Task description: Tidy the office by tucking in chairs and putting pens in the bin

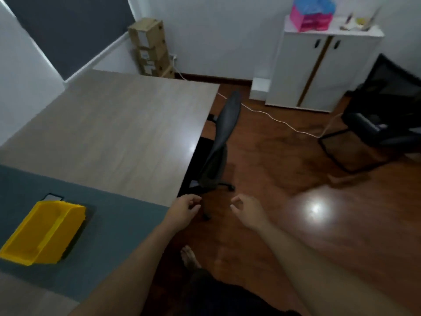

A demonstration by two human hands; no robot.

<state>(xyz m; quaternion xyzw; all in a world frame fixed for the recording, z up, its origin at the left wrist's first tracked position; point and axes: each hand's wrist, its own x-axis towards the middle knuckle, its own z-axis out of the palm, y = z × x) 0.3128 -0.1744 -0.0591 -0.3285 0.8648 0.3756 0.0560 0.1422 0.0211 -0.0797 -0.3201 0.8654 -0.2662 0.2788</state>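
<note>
A black swivel chair [222,142] stands pushed in against the right edge of the wooden desk [109,124], its seat under the top. A yellow bin [43,233] rests on the grey mat [118,226] at the desk's near left; it looks empty and no pens show. My left hand [184,210] hovers at the desk's near right corner, fingers loosely curled around nothing. My right hand [247,210] hangs over the floor just right of it, fingers apart and empty. Both are short of the chair's base.
A second black chair [385,115] stands out on the wooden floor at the right, beside a white cabinet [319,69]. A white cable [280,120] trails across the floor. Cardboard boxes [150,46] are stacked in the far corner. My bare foot [190,258] is below.
</note>
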